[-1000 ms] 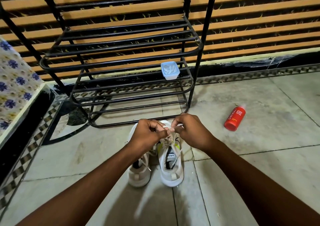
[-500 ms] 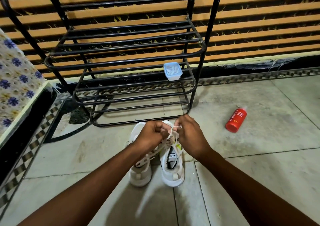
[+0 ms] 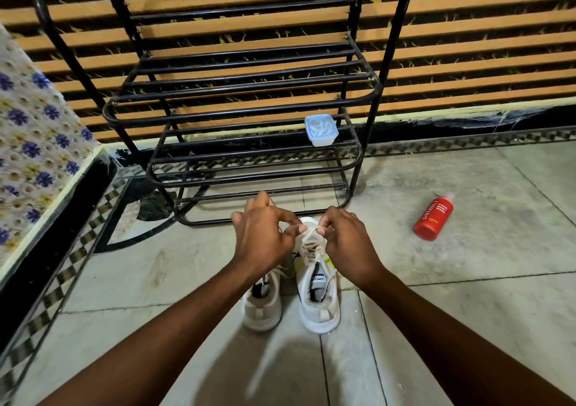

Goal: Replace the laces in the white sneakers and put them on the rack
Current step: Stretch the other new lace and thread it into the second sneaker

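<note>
Two white sneakers stand side by side on the floor, toes toward the black metal rack [image 3: 240,106]. The right sneaker [image 3: 317,299] has a white lace [image 3: 309,235] threaded over its tongue. My left hand [image 3: 265,237] and my right hand [image 3: 346,240] both hover over its toe end, and each pinches a strand of that lace between thumb and fingertips. The left sneaker [image 3: 263,307] sits partly under my left wrist, with a loose lace trailing at its opening.
A small clear plastic box [image 3: 321,130] with white pieces inside sits on a lower shelf of the rack. A red bottle [image 3: 433,218] lies on the tiled floor to the right. A flower-patterned cloth [image 3: 31,144] covers a raised ledge at the left.
Both hands have stayed on the lace of the right sneaker and shifted slightly apart, drawing the strand taut between them. The camera has tilted, so the rack looks nearer.
</note>
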